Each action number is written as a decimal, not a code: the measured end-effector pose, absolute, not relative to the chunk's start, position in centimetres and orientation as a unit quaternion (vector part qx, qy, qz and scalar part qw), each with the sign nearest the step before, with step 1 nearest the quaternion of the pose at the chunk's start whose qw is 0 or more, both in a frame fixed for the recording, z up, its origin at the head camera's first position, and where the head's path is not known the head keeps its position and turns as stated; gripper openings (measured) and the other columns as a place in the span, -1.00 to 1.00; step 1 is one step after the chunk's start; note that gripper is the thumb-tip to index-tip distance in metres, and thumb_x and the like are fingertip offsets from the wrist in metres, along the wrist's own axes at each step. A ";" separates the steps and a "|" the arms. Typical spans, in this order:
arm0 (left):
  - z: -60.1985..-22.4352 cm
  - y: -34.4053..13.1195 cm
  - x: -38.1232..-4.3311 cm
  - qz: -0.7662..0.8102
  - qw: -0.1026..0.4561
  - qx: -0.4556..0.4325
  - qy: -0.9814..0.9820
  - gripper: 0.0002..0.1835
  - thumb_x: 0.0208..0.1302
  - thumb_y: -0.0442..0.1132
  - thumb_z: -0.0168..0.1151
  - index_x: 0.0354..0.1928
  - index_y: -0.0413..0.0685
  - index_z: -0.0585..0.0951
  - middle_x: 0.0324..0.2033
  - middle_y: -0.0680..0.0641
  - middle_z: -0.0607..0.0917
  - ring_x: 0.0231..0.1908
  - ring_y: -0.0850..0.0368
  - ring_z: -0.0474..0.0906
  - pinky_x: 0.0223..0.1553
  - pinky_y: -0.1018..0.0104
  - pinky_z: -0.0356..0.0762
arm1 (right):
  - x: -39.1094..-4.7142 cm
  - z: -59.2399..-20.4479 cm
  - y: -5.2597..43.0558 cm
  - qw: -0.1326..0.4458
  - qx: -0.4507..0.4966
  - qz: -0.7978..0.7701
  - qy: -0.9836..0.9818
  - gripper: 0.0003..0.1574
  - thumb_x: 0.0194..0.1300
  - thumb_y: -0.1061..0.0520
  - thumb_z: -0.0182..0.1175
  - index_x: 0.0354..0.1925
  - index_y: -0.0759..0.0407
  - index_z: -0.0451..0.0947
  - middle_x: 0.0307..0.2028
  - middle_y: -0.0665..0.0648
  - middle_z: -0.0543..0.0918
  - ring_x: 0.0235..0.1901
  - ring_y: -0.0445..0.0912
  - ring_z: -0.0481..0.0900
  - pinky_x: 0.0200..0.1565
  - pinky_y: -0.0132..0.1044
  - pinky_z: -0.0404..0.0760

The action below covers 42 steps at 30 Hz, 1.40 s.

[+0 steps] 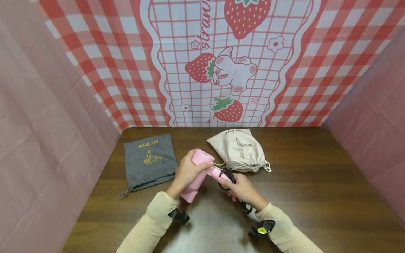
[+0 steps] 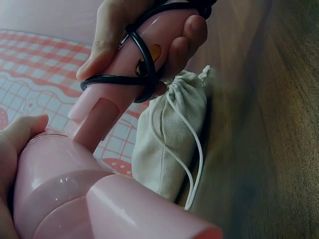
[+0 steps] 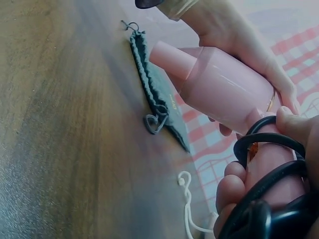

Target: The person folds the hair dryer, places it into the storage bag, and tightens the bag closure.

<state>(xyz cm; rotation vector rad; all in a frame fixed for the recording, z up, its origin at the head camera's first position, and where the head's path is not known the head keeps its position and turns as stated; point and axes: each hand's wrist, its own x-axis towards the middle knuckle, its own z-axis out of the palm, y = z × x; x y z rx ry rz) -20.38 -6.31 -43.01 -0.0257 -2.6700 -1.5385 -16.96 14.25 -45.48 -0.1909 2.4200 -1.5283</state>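
Both hands hold a pink hair dryer (image 1: 198, 177) above the table. My left hand (image 1: 187, 171) grips its barrel, thumb across the top near the hinge. The right hand (image 1: 243, 189) is wrapped round the handle (image 2: 144, 50), which stands at an angle to the barrel. A black cord (image 3: 269, 142) is looped round the handle and partly under the right fingers. The nozzle (image 3: 172, 59) points down toward the near side of the table. In the left wrist view a darker recessed section shows where handle and barrel join.
A grey drawstring pouch (image 1: 151, 161) printed "Hair Dryer" lies flat to the left. Behind the right hand sits a fuller cream drawstring pouch (image 1: 242, 149), its white string trailing toward the dryer. A red checked strawberry cloth (image 1: 133, 63) hangs at the back, with pink cloth walls on both sides.
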 end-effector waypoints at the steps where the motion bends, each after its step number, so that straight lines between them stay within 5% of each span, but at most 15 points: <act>1: -43.1 -6.3 -20.4 -0.500 0.031 -0.007 -0.866 -0.25 -0.03 0.14 0.45 0.21 0.01 0.49 -0.11 -0.11 0.70 -0.19 0.03 0.59 -0.23 0.23 0.50 | -16.9 -45.5 14.2 0.133 -0.063 -0.528 0.836 -0.61 0.33 -0.02 0.20 -0.45 0.28 0.50 -0.77 0.03 0.45 -0.85 -0.20 0.38 -0.77 -0.33 0.35; 16: -42.9 -6.2 -20.4 -0.547 0.085 0.010 -0.833 -0.28 -0.03 0.05 0.49 0.20 -0.01 0.51 -0.12 -0.12 0.71 -0.23 0.04 0.59 -0.25 0.24 0.51 | -17.1 -45.3 13.0 0.077 -0.035 -0.549 0.831 -0.58 0.29 0.00 0.26 -0.56 0.25 0.50 -0.81 -0.01 0.41 -0.85 -0.18 0.38 -0.75 -0.33 0.38; 24: -43.4 -4.5 -20.6 -0.641 0.104 0.072 -0.757 -0.44 0.09 -0.03 0.42 0.09 -0.11 0.51 -0.22 -0.19 0.67 -0.39 0.14 0.54 -0.40 0.33 0.52 | -16.5 -45.4 10.6 0.031 0.051 -0.613 0.788 -0.43 0.35 -0.23 0.15 -0.47 0.24 0.49 -0.73 0.12 0.53 -0.81 -0.18 0.47 -0.78 -0.39 0.33; 42: -43.8 -4.0 -20.5 -0.625 0.098 0.096 -0.768 -0.37 0.03 0.00 0.44 0.10 -0.17 0.51 -0.21 -0.20 0.68 -0.33 0.07 0.55 -0.35 0.31 0.52 | -16.1 -45.6 10.7 0.028 0.070 -0.614 0.786 -0.40 0.33 -0.25 0.16 -0.41 0.28 0.53 -0.72 0.14 0.56 -0.83 -0.19 0.47 -0.79 -0.37 0.33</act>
